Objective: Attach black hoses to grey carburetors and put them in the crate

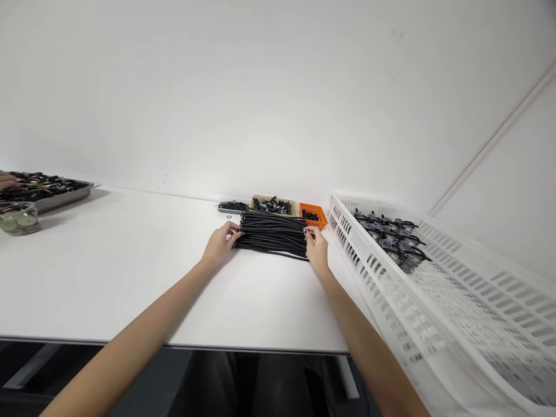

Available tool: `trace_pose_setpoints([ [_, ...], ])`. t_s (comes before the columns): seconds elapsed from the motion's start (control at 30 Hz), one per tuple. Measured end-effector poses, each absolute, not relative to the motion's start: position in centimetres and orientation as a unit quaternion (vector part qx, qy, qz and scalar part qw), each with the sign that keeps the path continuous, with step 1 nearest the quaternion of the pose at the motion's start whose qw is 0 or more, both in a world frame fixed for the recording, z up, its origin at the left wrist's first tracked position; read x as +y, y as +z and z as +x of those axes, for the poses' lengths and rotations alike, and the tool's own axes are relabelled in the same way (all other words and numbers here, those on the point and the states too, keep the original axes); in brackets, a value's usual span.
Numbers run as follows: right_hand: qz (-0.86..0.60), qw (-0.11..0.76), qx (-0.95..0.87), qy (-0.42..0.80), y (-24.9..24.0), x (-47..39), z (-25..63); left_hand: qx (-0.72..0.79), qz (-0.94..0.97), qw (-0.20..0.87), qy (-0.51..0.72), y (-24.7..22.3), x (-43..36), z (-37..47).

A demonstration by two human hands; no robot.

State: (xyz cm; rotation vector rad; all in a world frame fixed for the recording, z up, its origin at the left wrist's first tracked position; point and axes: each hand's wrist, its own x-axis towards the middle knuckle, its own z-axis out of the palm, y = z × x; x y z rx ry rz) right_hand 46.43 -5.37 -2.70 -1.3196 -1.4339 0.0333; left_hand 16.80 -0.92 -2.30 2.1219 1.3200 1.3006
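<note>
A stack of thin black rubber-like tubes (273, 233) lies crosswise on the white table, with one or two strays along its front edge. At the left ends of the tubes, my left hand (221, 242) is closed, thumb and fingers pressed on them. My right hand (317, 248) pinches the stack near its right ends. Just behind the tubes stand a small tray of black rings (233, 206), a cream tray of short black parts (271, 205) and an orange basket (320, 214) with small black pieces in it.
A long white perforated crate (369, 272) stands on the right, holding several black-and-grey assemblies (391, 237). One black ring (229, 216) lies on the table (130, 260). Far left are a metal tray (65, 198), a clear tub (19, 223) and another person's hand (7, 181).
</note>
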Motion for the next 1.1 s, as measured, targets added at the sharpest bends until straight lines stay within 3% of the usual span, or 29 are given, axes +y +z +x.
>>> trace_pose_setpoints([
  [1.1,-0.548,0.56,-0.619,-0.044,-2.71,-5.27,46.51,0.467,0.742,0.156,0.456,-2.29,-0.93,16.81],
])
